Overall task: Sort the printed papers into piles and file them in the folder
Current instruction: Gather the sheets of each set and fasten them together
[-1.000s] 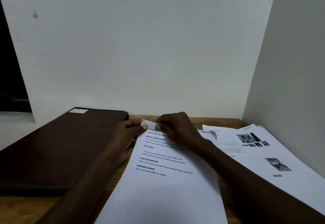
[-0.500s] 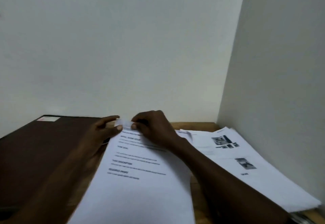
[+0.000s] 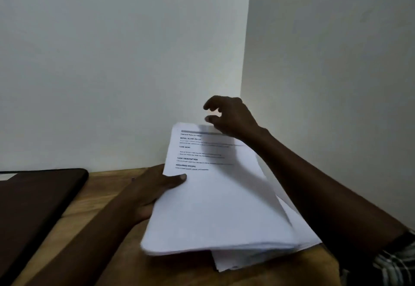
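A printed sheaf of white papers [image 3: 215,207] with black headings is tilted up off the wooden table [image 3: 105,187]. My left hand [image 3: 152,187] grips its left edge, thumb on top of the page. My right hand [image 3: 231,115] hovers just above the sheaf's far edge, fingers loosely curled with nothing between them. Under the sheaf, edges of another pile of white papers [image 3: 238,261] stick out at the front right. The closed dark brown folder [image 3: 33,200] lies flat at the left, apart from both hands.
White walls meet in a corner just behind the papers and close off the right side [image 3: 325,83]. Bare wood shows between the folder and the papers. A checked sleeve [image 3: 395,261] shows at the lower right.
The view swung right. My right hand let go of the sheaf's top edge and rose above it. My left hand slid down to the left edge and carried the sheaf over the right pile.
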The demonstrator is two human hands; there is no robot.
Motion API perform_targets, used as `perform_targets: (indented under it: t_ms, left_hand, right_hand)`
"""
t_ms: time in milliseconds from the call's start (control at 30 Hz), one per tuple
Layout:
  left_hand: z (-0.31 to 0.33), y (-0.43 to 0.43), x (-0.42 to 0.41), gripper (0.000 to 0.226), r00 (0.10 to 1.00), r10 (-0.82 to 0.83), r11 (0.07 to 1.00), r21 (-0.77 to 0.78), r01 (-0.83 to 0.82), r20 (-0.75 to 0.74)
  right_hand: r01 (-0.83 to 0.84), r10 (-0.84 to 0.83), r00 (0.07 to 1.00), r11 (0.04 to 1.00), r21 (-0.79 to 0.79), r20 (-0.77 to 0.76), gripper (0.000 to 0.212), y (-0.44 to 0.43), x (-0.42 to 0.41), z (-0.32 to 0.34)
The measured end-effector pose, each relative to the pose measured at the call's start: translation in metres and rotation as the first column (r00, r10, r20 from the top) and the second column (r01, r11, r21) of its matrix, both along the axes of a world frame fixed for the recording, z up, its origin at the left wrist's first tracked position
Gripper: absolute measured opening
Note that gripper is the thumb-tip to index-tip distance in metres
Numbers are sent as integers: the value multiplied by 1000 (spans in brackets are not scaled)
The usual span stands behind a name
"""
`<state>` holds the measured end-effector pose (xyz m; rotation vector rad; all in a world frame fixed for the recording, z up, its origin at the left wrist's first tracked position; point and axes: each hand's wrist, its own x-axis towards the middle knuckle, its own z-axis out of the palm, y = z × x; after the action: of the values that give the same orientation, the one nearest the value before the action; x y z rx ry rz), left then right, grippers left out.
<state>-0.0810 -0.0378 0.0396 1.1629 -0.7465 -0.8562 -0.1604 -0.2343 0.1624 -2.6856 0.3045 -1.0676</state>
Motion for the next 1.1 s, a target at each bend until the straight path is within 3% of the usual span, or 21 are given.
perform_targets:
  t_ms: [100, 167, 267, 433, 533, 633, 767, 967, 1100]
  left_hand:
    - [-13, -44, -26, 35, 988, 150, 989, -2, -150, 47]
    - [-27, -63, -34, 40, 947, 262, 963, 11, -269, 184]
    - [-44, -71, -47, 51, 807, 306, 906, 105, -410, 506]
    - [-44, -81, -42, 57, 516, 207, 746, 207, -633, 831]
    - [-44, -83, -30, 68, 430, 178, 610, 244, -754, 885]
    - [-50, -83, -19, 71, 404, 193, 552, 241, -798, 894]
    - [-48, -84, -19, 71, 385, 185, 537, 235, -810, 904]
    - [-46, -72, -17, 71, 388, 172, 529, 247, -812, 906]
    - [-41, -54, -13, 55, 364, 271, 527, 179, -831, 891]
  right_hand:
    - [51, -52, 999, 995, 89, 8, 21, -29, -29, -38]
    - [73, -67, 997, 982, 176, -40, 19, -46, -43, -75]
    - [140, -126, 990, 947, 290, -65, 10, -63, -59, -132]
    - [175, -199, 980, 898, 404, 17, 5, -85, -62, -169]
    - [110, -168, 981, 898, 425, 101, 10, -86, -59, -167]
    - [59, -112, 988, 908, 416, 103, 9, -77, -56, -173]
    - [-14, -29, 995, 914, 405, 100, 10, -69, -55, -177]
    - [-3, -37, 995, 913, 407, 90, 10, -71, -59, -179]
    - [-15, -14, 997, 922, 386, 73, 11, -69, -60, -181]
